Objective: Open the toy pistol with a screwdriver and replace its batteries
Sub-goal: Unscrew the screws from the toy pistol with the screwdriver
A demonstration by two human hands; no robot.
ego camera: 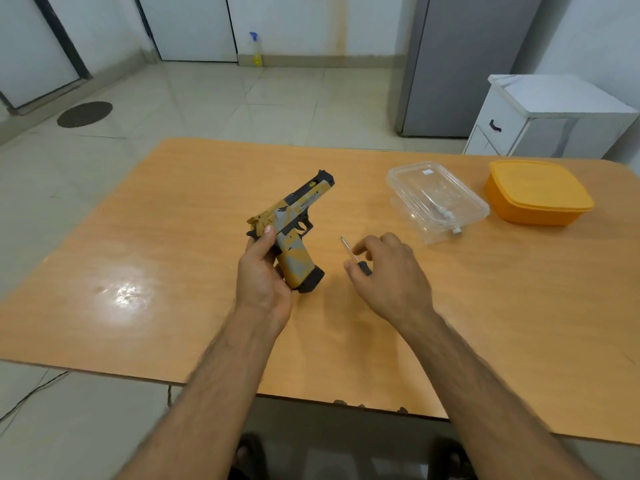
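Above the middle of the orange table (145, 237), the left hand (263, 271) grips the toy pistol (294, 230) by its handle, its long axis slanting up and right, muzzle pointing away. Just to its right, the right hand (388, 271) holds the screwdriver (355, 256), tip pointing away-left. Farther right sit a clear container (436, 199) and an orange lidded box (538, 192).
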